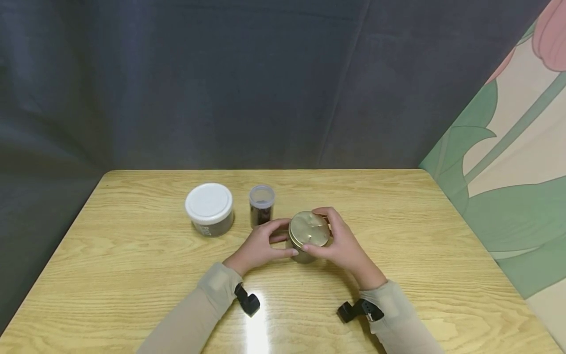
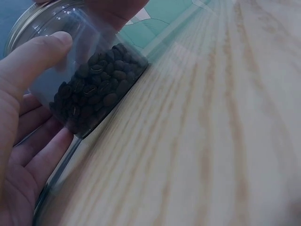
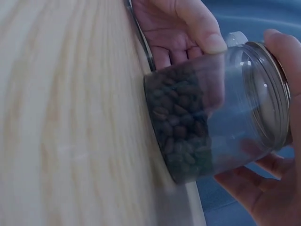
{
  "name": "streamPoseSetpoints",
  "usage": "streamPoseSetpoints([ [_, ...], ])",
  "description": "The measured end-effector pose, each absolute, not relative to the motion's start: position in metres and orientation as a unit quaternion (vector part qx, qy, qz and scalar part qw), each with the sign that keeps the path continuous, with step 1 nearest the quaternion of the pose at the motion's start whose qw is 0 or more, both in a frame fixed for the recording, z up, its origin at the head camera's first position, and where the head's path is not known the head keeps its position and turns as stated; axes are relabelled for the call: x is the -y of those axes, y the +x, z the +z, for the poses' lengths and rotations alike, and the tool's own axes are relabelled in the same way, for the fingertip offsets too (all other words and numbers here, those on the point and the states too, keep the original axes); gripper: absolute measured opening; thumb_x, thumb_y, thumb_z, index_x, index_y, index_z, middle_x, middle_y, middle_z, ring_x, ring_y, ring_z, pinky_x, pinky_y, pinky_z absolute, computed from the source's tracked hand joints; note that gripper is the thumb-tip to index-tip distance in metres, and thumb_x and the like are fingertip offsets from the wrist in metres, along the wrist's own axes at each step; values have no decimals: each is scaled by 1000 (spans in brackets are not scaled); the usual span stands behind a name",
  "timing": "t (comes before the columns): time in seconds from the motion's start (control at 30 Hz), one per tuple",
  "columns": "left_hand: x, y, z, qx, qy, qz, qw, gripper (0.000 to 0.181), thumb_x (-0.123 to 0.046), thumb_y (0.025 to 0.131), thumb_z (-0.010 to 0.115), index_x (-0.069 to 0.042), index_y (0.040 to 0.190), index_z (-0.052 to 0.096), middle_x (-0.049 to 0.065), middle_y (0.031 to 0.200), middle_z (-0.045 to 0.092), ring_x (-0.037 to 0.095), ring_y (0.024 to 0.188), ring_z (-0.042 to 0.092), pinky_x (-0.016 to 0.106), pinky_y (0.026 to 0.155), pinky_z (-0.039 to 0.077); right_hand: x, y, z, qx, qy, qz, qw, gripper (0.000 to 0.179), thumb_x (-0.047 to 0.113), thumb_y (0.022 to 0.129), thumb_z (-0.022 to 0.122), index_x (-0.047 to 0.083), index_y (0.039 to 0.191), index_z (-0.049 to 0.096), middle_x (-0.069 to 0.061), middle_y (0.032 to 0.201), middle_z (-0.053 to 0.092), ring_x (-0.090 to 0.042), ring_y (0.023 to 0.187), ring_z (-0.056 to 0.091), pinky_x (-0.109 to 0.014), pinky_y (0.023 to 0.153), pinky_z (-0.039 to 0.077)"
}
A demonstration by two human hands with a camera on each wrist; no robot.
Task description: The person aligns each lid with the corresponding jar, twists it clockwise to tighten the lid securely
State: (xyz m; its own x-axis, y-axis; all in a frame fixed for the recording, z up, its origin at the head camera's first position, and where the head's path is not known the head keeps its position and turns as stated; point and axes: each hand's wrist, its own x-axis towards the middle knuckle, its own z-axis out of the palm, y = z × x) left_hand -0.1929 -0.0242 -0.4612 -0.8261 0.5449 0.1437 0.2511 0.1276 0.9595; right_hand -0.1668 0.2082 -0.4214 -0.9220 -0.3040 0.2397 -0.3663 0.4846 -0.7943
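Left hand [image 1: 261,247] and right hand [image 1: 339,245], half-curled, hold a jar [image 1: 303,256].
Left grips its side, right its lid [image 1: 309,227]; small jar [image 1: 261,204] and tub [image 1: 209,209] stand toward ten o'clock from it.

The left sleeve [image 1: 187,317] and right sleeve [image 1: 409,322] are wrist-length, plain and beige, lightly creased, with a paler squarish patch [image 1: 216,280] near each cuff [image 1: 383,291]. The left wrist camera [image 1: 250,305] and right wrist camera [image 1: 345,312] are small, black and boxy, each on a short black mount [image 1: 240,292] (the right strap [image 1: 376,310] shows a bright fleck).
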Motion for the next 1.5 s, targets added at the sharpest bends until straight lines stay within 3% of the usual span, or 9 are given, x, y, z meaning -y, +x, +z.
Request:
streamPoseSetpoints([
  [0.17,24,-192,-459,-741,267,604,122,70,-10,85,84,-1,145,51,17,146,53,32,123,62,27,101,54,-207,-167,-421,864,189,465,35,77,20,76,91,4,135,45,-15,127,56,-28,108,59,-42,86,58],
  [0.43,25,-192,-460,-734,260,613,130,70,-10,84,85,-2,145,51,17,145,53,32,122,63,28,100,55,-216,-169,-421,847,237,475,-5,85,15,83,83,13,153,36,-12,137,47,-28,121,52,-49,98,53],
  [0.63,26,-192,-460,-740,259,608,125,70,-10,84,85,-3,146,51,14,146,53,29,121,64,26,99,54,-215,-169,-420,854,236,463,1,74,16,85,83,12,148,44,-11,133,49,-26,117,53,-39,98,54],
  [0.9,26,-193,-461,-737,263,610,125,69,-10,85,84,-2,146,51,17,146,52,32,123,62,27,101,54,-211,-168,-420,862,203,464,14,74,19,81,87,8,142,47,-12,136,51,-27,116,54,-43,92,54],
  [1.27,25,-193,-460,-740,268,605,122,70,-10,85,84,-2,146,51,16,146,52,31,123,62,26,100,54,-203,-164,-421,872,161,460,42,77,24,75,92,5,135,47,-14,125,57,-27,110,59,-47,92,54],
  [1.5,25,-193,-461,-738,263,609,120,70,-10,84,84,-3,146,51,15,146,53,31,123,62,26,100,54,-211,-167,-421,855,199,479,12,85,19,78,89,7,147,40,-14,139,50,-30,123,53,-53,101,52],
])
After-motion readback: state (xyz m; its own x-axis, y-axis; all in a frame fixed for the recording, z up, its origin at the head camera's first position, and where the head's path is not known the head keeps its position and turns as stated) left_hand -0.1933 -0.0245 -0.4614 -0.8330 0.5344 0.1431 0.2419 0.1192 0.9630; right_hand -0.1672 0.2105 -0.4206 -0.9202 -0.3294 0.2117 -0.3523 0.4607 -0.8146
